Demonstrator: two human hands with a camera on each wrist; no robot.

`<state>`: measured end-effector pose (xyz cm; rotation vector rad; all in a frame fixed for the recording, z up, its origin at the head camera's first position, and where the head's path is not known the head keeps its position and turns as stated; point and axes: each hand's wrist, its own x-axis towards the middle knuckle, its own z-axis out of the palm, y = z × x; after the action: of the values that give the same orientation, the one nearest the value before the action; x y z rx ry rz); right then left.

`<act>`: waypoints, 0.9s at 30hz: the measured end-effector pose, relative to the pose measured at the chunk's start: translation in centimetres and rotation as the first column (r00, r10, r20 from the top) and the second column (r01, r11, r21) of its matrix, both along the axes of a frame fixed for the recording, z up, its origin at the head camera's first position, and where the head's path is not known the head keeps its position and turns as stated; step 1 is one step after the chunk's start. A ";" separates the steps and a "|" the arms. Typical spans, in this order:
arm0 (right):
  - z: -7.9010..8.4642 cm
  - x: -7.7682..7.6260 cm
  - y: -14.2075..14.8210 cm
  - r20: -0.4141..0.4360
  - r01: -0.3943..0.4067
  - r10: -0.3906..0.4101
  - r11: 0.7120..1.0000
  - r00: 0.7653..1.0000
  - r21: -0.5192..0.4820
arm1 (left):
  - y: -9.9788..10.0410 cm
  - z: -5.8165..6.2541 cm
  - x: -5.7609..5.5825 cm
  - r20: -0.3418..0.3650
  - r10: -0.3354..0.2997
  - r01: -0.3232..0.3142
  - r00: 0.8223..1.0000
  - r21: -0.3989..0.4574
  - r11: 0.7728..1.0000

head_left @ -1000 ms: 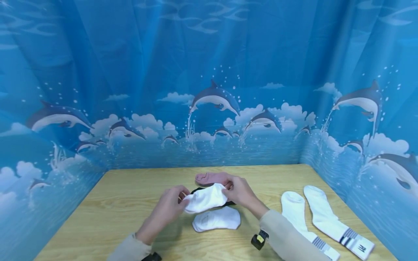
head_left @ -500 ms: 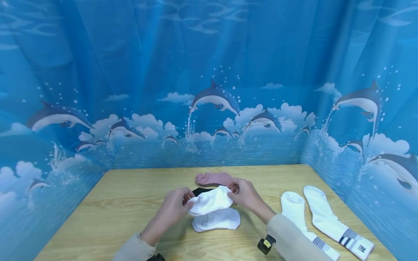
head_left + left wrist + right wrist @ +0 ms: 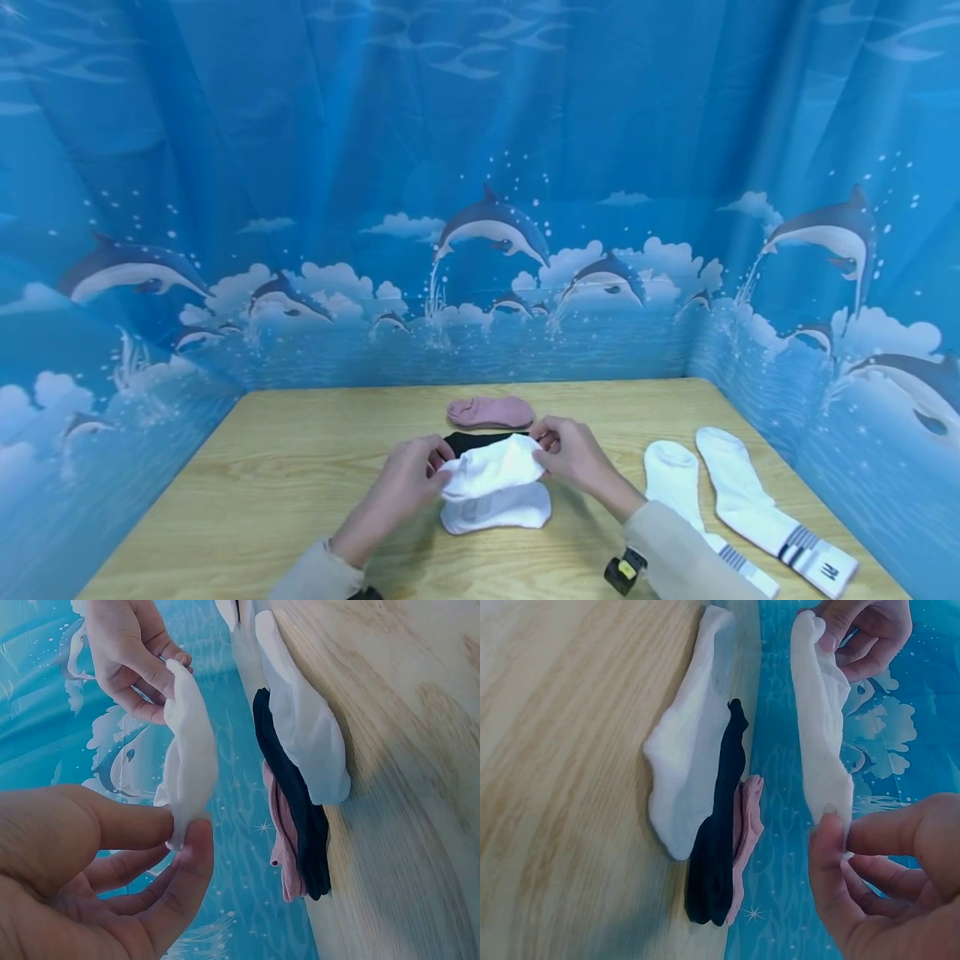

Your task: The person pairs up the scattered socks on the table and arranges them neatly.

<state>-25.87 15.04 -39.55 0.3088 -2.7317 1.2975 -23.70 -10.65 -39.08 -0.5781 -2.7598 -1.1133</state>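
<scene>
White ankle sock: in the air above the middle of the tabletop, stretched roughly sideways between two hands. Blue dolphin-print curtain behind and on both sides. Tabletop light wood grain. Two long white socks, striped cuffs, lie side by side at the right: inner long sock, partly covered by the right sleeve, and outer long sock, dark mark on its cuff. Second white sock lies flat, partly under the held one in the head view. Black sock just beyond, mostly hidden there; pink sock farthest back. Left hand: grip closed to a pinch, thumb and fingers on one end. Right hand: same pinching grip, opposite end. Smallest: black wrist device, yellow patch, by the right sleeve.
</scene>
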 end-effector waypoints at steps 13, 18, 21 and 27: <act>-0.6 0.6 0.5 0.041 -0.013 0.013 1.000 0.999 -0.001 | 0.2 -0.6 0.0 -0.009 -0.028 0.028 1.000 -0.001 1.000; -1.0 0.6 0.7 0.026 -0.042 0.042 0.999 0.999 -0.015 | 0.2 -0.8 0.0 -0.008 -0.024 0.024 1.000 -0.016 1.000; -1.2 0.6 0.7 0.025 -0.039 0.039 0.999 0.999 -0.001 | 0.2 -0.9 0.0 -0.009 -0.026 0.026 1.000 -0.025 0.999; -1.6 0.8 0.7 0.012 -0.033 0.032 0.999 0.999 0.030 | 0.2 -1.2 0.1 -0.023 -0.026 0.025 0.999 -0.048 0.999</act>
<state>-25.10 15.72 -41.15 0.3507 -2.7699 1.2708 -23.61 -10.43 -40.31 -0.6296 -2.7733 -1.0408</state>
